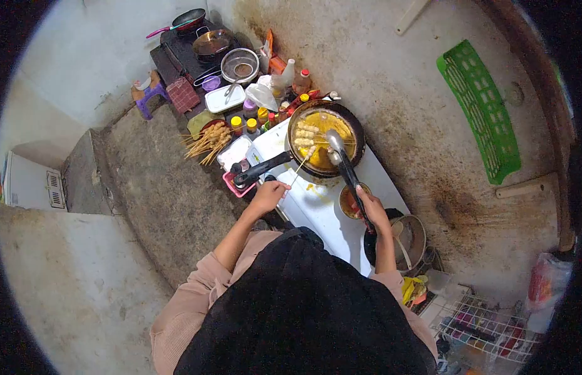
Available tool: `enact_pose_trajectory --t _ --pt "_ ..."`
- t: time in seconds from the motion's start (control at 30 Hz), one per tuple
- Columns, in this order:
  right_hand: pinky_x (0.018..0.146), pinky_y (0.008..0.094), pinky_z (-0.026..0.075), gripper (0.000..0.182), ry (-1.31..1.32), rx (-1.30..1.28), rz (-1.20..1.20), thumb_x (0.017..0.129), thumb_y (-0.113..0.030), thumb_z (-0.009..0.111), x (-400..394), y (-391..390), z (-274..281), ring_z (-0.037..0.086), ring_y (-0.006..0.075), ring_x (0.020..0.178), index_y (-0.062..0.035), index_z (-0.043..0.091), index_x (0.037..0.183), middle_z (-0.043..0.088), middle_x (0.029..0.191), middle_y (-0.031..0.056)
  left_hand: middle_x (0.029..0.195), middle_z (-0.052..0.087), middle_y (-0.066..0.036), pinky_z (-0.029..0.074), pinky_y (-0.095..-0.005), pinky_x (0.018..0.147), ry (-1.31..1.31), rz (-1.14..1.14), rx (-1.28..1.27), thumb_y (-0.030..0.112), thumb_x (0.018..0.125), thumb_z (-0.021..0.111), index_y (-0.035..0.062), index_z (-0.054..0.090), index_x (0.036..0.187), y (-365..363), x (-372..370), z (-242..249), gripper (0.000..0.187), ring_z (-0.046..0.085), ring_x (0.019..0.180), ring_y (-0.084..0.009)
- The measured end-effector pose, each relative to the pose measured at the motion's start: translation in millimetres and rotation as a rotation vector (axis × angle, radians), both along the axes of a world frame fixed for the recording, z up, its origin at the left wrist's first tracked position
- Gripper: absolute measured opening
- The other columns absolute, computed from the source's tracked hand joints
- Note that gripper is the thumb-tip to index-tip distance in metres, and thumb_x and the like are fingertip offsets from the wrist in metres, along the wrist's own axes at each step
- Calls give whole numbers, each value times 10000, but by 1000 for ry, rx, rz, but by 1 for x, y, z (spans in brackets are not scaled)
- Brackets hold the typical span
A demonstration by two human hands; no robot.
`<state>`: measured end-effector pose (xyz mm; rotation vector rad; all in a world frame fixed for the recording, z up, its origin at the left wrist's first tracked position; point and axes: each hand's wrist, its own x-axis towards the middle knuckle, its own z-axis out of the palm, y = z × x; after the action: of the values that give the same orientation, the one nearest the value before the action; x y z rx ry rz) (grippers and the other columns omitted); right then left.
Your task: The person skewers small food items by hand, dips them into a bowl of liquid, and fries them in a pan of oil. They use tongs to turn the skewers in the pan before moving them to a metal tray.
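Note:
My left hand pinches the thin end of a skewer, whose food end rests in the oil at the near edge of the frying pan. In my right hand are black-handled metal tongs, their heads over the right part of the pan. Pale skewered pieces lie in the yellow oil on the pan's left side. The pan's black handle points left, above my left hand. Below the tongs stands a small bowl of orange-brown content, partly hidden by my right hand.
Several browned skewers lie left of the pan. Beside them are yellow-capped bottles and a white tray. A pot with a ladle stands right of my right hand. A wire rack is at the lower right.

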<state>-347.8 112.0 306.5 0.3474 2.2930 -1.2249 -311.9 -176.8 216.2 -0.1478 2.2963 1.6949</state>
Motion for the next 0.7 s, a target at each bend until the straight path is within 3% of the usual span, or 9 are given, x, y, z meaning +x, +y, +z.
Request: enact_pose_trajectory --t 0.17,0.27,0.33,0.7 --pt "382 249 387 540 -5 -117 -3 817 -542 448 2 0 3 529 124 452 -19 575 775 561 621 57 684 609 -96 438 -284 603 16 -2 -20 171 813 420 25 637 921 1 -2 1 283 574 635 -169" --pt "397 254 393 541 11 -46 -7 821 -539 443 1 6 6 531 127 455 -20 583 769 565 629 59 684 613 -108 446 -291 612 21 -9 -49 172 810 422 19 637 912 4 -4 3 283 586 639 -180" --pt "412 259 398 546 82 134 15 818 -543 446 0 7 6 530 128 455 -18 590 769 569 636 57 685 615 -114 451 -295 618 33 -8 -57 174 808 424 14 637 906 5 -6 1 284 591 642 -184" --pt "419 260 405 577 29 82 7 792 -566 467 1 -6 11 540 131 477 -3 589 752 562 634 58 721 618 -84 447 -279 624 -25 -20 31 192 820 444 24 632 955 10 -8 -9 287 575 659 -151"
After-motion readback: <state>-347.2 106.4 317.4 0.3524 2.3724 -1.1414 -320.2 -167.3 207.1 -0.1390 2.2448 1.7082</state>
